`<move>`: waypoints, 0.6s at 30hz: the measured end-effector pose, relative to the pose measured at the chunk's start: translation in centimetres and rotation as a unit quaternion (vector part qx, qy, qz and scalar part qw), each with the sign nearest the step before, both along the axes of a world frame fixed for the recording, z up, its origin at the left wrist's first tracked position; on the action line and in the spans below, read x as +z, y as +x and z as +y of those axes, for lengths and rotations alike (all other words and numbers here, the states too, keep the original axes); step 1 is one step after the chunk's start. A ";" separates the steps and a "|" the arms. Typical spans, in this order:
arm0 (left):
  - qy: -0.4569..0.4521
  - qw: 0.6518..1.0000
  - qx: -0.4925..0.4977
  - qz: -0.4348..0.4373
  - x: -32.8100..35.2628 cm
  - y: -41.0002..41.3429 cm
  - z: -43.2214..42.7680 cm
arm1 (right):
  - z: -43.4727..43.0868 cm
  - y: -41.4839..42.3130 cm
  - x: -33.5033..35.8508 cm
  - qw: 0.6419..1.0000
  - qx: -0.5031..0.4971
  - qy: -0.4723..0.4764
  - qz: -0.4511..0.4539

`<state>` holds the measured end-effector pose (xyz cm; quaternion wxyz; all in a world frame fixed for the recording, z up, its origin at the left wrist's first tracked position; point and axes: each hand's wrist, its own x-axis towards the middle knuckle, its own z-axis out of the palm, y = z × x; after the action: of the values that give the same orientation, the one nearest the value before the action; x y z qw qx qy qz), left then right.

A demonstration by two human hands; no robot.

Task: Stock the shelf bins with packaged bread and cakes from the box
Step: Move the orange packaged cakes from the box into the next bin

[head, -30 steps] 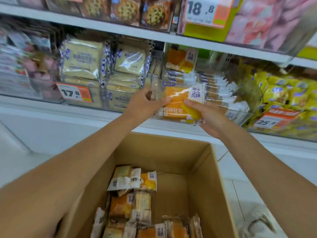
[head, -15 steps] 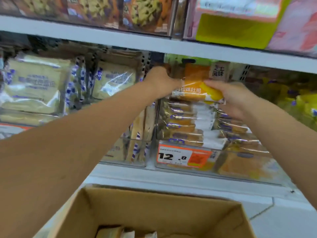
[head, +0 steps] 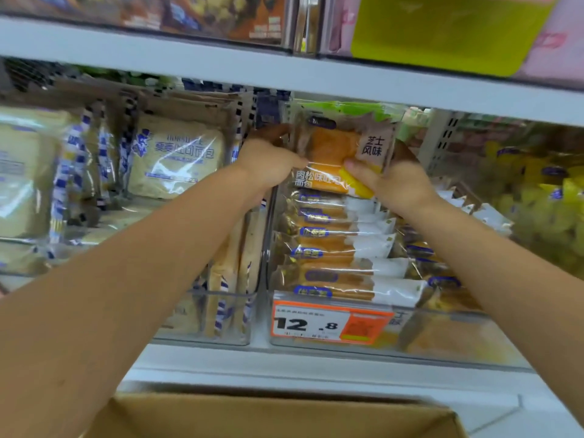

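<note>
Orange bread packet [head: 341, 159]: held upright, face to camera, at the back of the clear bin [head: 442, 338], just under the upper shelf board [head: 316, 77]. Its lower edge sits at or just above the rearmost of the shingled packets [head: 331, 248] that fill the bin; cannot tell whether it rests on them.

Left hand [head: 271, 165]: fingers curled onto the packet's left edge. Right hand [head: 398, 184]: thumb pressed across the lower right of the face, remaining fingers hidden behind the wrapper. Both clamp the one packet.

Step, as I judge it: placement, seating one packet behind the row. Not yet let go.

Next move likely calls for lowering the packet behind the last one, leaning it to match the row, then freeing both hands without dragging the wrapper back up. Headroom under the board looks tight.

Around: orange price tag [head: 328, 324] on the bin front; pale toast packets [head: 177, 159] in the neighbouring bin to the left; cardboard box [head: 284, 415] rim at the bottom edge, contents out of view.
</note>
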<state>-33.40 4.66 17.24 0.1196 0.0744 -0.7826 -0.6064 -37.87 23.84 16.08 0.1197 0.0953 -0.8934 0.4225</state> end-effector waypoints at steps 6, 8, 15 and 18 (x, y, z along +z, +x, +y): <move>-0.012 0.999 -0.004 0.046 -0.1 0.1 0.2 | -0.6 0.2 0.2 0.999 0.001 -0.043 -0.027; -0.012 0.999 -0.010 0.050 -0.2 0.3 0.1 | -0.3 0.3 0.4 0.997 -0.009 -0.079 -0.013; 0.024 0.998 -0.027 0.050 -0.8 0.2 -0.3 | 0.7 1.2 -0.5 0.995 0.040 -0.066 0.058; 0.018 0.998 -0.030 0.046 -0.8 0.0 -0.3 | 0.6 1.4 -0.9 0.994 0.080 -0.004 0.077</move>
<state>-33.38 4.34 16.41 0.1356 0.0249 -0.7671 -0.6265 -36.47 24.46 15.16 0.1545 0.1981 -0.8693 0.4256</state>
